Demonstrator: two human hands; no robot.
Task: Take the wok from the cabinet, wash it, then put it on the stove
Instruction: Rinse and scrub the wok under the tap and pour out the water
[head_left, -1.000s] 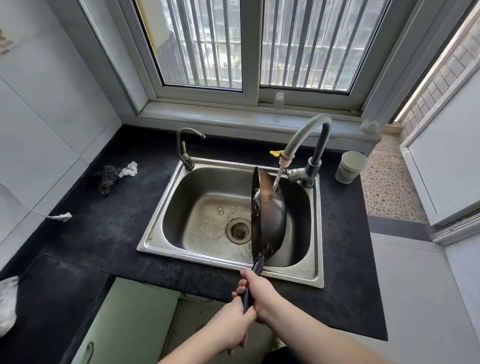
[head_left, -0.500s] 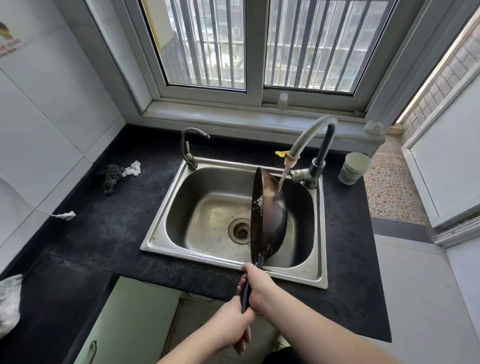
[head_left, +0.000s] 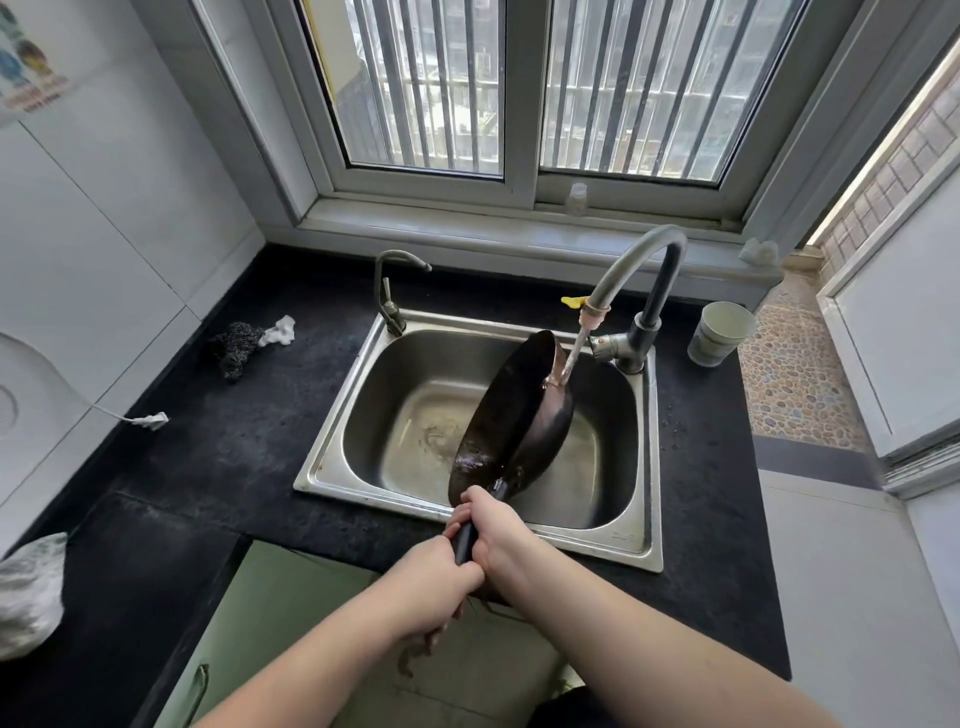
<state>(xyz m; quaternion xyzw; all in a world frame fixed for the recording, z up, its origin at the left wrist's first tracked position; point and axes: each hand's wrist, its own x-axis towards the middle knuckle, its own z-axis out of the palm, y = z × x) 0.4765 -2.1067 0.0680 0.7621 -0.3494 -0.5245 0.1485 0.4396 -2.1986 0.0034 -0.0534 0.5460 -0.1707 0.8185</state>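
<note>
Head view shows us the wok (head_left: 511, 415) held on edge over the steel sink (head_left: 337, 457), its dark inside turned to our left and its browner underside to our right. It slants up and away from our grip: the bowl rises from near the front rim of the basin toward the tap, and the black handle (head_left: 466, 540) runs back down out of the bowl to us. Our right hand (head_left: 496, 530) wraps the handle close to the bowl, fingers curled round it. Our left hand (head_left: 434, 587) grips the handle's near end just behind, touching the right hand, so the whole pan sits ahead of and above both fists. A thin stream of water falls from the curved tap (head_left: 631, 260) onto the upper part of the underside. A smaller tap (head_left: 389, 291) stands at the basin's back left corner. On the black counter (head_left: 234, 457) we see a steel scrubber (head_left: 234, 345) with a white scrap (head_left: 280, 330) beside it to the left of the sink, and a pale cup (head_left: 719, 332) to the right of the tap. Behind it all is the barred window (head_left: 519, 83).
</note>
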